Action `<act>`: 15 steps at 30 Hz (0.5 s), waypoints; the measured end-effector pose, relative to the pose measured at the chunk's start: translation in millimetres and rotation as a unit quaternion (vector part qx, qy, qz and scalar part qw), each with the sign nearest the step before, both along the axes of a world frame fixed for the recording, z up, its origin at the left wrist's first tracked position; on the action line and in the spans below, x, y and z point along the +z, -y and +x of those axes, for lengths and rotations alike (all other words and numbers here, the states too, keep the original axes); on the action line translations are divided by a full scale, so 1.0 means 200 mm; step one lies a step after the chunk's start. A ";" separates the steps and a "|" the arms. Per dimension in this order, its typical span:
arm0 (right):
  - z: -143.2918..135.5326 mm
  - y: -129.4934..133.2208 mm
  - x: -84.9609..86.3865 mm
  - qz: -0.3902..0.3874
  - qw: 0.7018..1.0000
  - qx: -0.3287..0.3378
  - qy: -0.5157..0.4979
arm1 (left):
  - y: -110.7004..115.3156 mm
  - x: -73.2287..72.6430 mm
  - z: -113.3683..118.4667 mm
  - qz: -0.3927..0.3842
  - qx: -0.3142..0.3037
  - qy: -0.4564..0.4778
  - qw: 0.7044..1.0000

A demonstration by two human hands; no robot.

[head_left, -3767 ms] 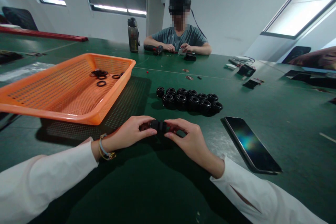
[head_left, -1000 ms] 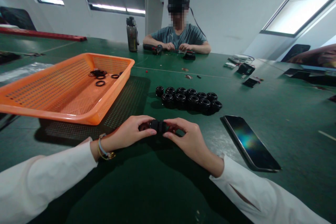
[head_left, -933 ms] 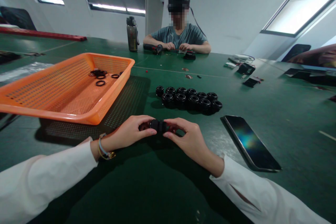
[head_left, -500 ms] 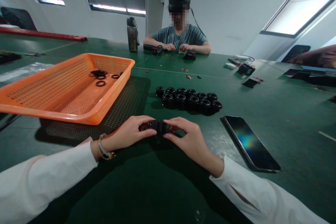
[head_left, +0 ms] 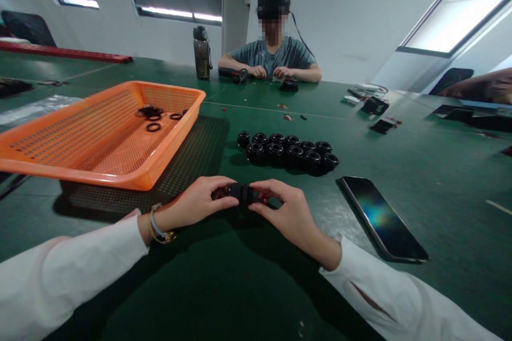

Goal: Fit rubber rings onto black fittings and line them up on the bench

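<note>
At the centre of the frame, the left hand (head_left: 202,197) is pinching the left end of a black cylindrical fitting (head_left: 241,193), while the right hand (head_left: 292,210) is closing thumb and fingers around its right end. The fitting's long axis is running roughly level across the picture, its ends pointing left and right into the fingers. Right of centre, a smartphone (head_left: 384,217) is lying face up on the green table (head_left: 224,287). In the left half, an orange perforated basket (head_left: 120,178) is holding several loose black rings (head_left: 149,110) toward its far right end. Beyond the hands, eleven black fittings (head_left: 295,153) are standing upright in two rows. Compared with the earliest frame, both hands are keeping nearly the same grip; at upper centre, a seated co-worker (head_left: 272,56) is now holding both hands low, near a dark bottle (head_left: 202,53).
</note>
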State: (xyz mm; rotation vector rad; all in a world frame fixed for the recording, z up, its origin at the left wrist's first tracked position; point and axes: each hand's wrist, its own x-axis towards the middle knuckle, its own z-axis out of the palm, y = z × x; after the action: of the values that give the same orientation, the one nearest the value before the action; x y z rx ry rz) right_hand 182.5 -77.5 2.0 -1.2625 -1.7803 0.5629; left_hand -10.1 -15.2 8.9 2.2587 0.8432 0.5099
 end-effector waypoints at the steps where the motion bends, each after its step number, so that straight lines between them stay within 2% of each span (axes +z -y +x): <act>1: 0.00 0.00 0.00 -0.001 1.000 -0.001 0.001 | 0.00 0.00 0.00 -0.002 0.000 0.000 1.000; 15: 0.00 0.00 -0.01 -0.004 1.000 -0.003 0.012 | 0.00 0.00 0.00 -0.013 0.004 -0.009 1.000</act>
State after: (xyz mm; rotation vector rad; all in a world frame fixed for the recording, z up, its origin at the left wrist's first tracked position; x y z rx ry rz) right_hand 182.3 -77.6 0.3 -1.2847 -1.7950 0.5545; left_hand -10.9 -15.7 9.7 2.2393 0.8645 0.4803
